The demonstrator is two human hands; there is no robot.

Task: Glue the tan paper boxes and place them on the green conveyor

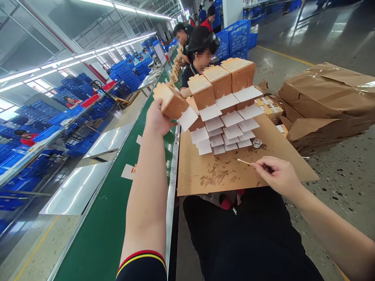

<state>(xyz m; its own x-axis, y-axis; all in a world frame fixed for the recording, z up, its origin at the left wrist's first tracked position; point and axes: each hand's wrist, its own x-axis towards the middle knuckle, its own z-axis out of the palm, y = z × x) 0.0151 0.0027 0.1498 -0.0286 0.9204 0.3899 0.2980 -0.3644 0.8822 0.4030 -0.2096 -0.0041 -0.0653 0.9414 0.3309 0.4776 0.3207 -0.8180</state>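
My left hand is closed around an orange-brown carton with a white flap hanging out, held at the left side of a stack. That stack of similar cartons has several rows of white flaps sticking out toward me. Between the fingertips of my right hand is a thin cotton swab, its white tip pointing left over the brown board. A small clear round dish sits by the stack. Dark wet-looking stains mark the board.
A green conveyor belt runs along my left, with a flat carton piece on it. Large brown paper-wrapped bundles lie on the floor to the right. A co-worker sits beyond the stack, near blue crates.
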